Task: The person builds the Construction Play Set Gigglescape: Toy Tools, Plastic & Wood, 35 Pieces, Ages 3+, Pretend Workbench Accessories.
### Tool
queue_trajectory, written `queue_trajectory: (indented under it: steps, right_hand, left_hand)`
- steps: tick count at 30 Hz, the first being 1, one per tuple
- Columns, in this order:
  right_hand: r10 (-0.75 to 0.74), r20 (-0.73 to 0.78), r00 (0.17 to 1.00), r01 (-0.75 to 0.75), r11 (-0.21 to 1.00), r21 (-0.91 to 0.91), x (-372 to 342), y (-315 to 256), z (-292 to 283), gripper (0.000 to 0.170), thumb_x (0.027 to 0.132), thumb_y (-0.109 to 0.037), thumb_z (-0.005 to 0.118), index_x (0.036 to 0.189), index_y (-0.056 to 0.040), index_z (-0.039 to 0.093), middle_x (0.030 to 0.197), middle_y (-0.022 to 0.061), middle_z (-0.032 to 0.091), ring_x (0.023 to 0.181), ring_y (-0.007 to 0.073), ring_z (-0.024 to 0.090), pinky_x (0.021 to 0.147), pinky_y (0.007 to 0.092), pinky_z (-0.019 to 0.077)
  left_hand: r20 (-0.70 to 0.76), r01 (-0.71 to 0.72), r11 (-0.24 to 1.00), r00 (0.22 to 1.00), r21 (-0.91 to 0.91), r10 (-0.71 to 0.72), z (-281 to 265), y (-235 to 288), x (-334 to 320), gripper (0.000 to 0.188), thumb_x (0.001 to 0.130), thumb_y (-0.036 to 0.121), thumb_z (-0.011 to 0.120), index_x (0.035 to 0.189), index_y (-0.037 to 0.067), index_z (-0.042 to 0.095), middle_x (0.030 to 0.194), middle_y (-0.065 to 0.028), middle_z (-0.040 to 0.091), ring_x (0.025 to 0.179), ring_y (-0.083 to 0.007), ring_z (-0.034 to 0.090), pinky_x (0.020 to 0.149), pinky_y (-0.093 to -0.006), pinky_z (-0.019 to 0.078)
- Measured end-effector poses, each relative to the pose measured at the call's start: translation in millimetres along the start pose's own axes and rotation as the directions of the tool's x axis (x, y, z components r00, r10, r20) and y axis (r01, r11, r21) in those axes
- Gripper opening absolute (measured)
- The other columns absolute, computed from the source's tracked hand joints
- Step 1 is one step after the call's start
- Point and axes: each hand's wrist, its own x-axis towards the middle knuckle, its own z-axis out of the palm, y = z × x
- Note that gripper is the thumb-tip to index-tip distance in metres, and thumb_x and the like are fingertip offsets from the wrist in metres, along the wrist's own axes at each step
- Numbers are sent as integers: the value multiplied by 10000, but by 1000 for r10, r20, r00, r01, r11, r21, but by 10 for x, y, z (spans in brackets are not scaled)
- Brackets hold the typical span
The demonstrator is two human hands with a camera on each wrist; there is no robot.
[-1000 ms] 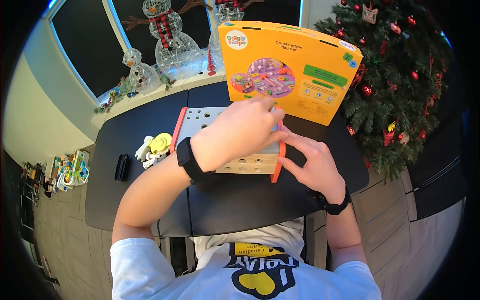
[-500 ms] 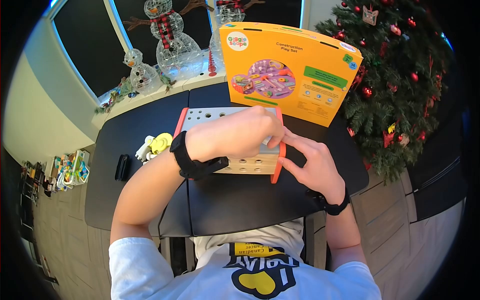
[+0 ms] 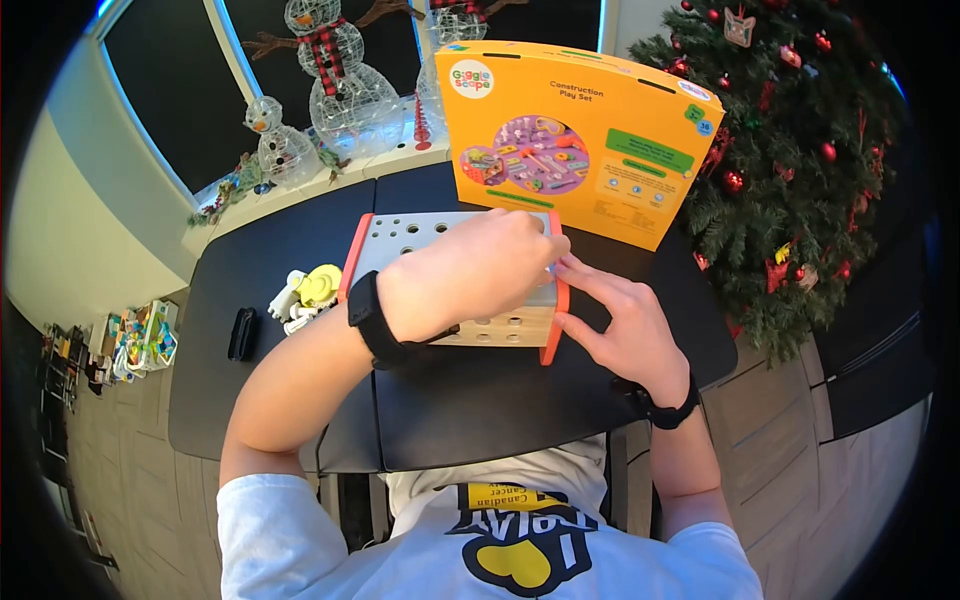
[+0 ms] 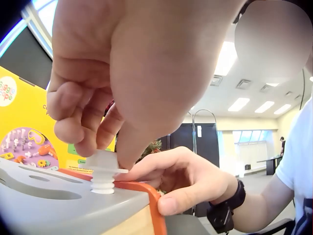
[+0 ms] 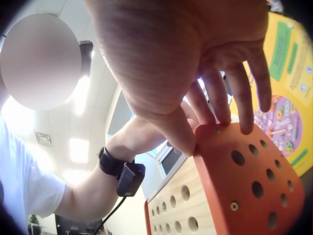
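Observation:
A toy workbench with a grey top (image 3: pixel 385 245), wooden front and red-orange side panels (image 5: pixel 249 186) stands on the table. My left hand (image 3: pixel 475 270) (image 4: pixel 132 73) reaches across it and pinches the head of a white threaded screw (image 4: pixel 103 171), whose lower end sits in a hole near the top's right edge. My right hand (image 3: pixel 630 325) (image 5: pixel 195 73) rests against the right side panel, its thumb at the front edge and its fingers extended along the upper edge. In the head view the screw is hidden behind my left hand.
A yellow box (image 3: pixel 580 140) stands behind the workbench. White and yellow-green pieces (image 3: pixel 312 290) lie left of it, with a black object (image 3: pixel 243 334) farther left. A decorated tree (image 3: pixel 790 180) stands at the right, wire snowmen (image 3: pixel 350 100) by the window.
My left hand has turned at the wrist, rolling over and then back, and stays over the workbench's right end. My right hand has hardly moved.

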Motion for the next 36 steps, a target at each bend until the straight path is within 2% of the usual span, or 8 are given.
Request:
queue_trajectory:
  steps: [5, 8, 11, 14, 17, 26, 32, 36]
  right_hand:
    - [6, 16, 1000, -6, 1000, 2, 13, -26, -23, 450, 879, -208, 794, 1281, -37, 687, 1396, 136, 676, 1135, 368, 698, 964, 436, 570]
    - [18, 19, 1000, -18, 1000, 10, 15, -30, -19, 449, 879, -210, 795, 1280, -39, 688, 1392, 140, 677, 1132, 369, 699, 961, 436, 572]
    - [14, 15, 1000, -15, 1000, 17, 5, 2, -10, 452, 879, -210, 797, 1282, -38, 687, 1394, 141, 676, 1133, 369, 699, 960, 436, 573]
    - [5, 1, 1000, -5, 1000, 8, 4, 6, 1, 451, 879, -208, 798, 1280, -34, 688, 1400, 141, 672, 1141, 367, 698, 963, 436, 573]
    - [8, 7, 1000, -8, 1000, 13, 10, -6, 5, 449, 879, -207, 797, 1278, -30, 690, 1406, 141, 669, 1149, 364, 696, 968, 435, 572]
    - [25, 14, 1000, -26, 999, 20, 10, -38, -8, 457, 875, -194, 794, 1291, -38, 687, 1416, 127, 665, 1152, 363, 694, 973, 435, 569]
    - [17, 12, 1000, -17, 1000, 22, 2, -10, 1, 463, 876, -193, 792, 1304, -51, 685, 1416, 127, 664, 1147, 364, 696, 972, 435, 568]
    - [25, 7, 1000, -25, 999, 23, -5, -24, -4, 459, 877, -198, 793, 1300, -53, 689, 1415, 133, 665, 1149, 365, 695, 977, 435, 567]
  left_hand:
    - [39, -169, 976, 984, -136, 175, -36, -131, 12, 161, 783, -78, 646, 930, -14, 660, 912, -176, 685, 876, -414, 685, 780, -472, 551]
    - [173, -10, 953, 983, -302, 65, -114, -123, 29, 216, 728, -119, 597, 904, -7, 652, 908, -168, 688, 904, -409, 681, 793, -457, 547]
    - [55, -38, 937, 997, -347, 61, -121, -98, 28, 113, 782, -54, 635, 884, -6, 650, 862, -157, 687, 877, -417, 683, 776, -456, 549]
    - [-233, -3, 998, 972, -69, -13, -19, 2, 7, 97, 852, 76, 699, 893, -3, 661, 813, -174, 681, 873, -418, 691, 757, -467, 553]
    - [41, 173, 983, 984, 66, -176, 8, 42, 19, 211, 902, 206, 727, 932, 3, 677, 872, -204, 685, 883, -416, 691, 766, -480, 553]
    - [-59, -117, 979, 992, -167, 108, -15, -55, -39, 158, 828, 1, 736, 982, -5, 701, 932, -194, 693, 908, -407, 689, 805, -481, 552]
    - [127, -40, 975, 990, -221, 69, -102, -4, 12, 140, 792, -53, 666, 926, -14, 675, 947, -187, 688, 921, -415, 681, 798, -476, 549]
    - [-165, -13, 994, 986, -110, -6, 59, 29, 18, 97, 839, 72, 704, 865, -18, 677, 895, -190, 691, 878, -418, 688, 793, -475, 555]
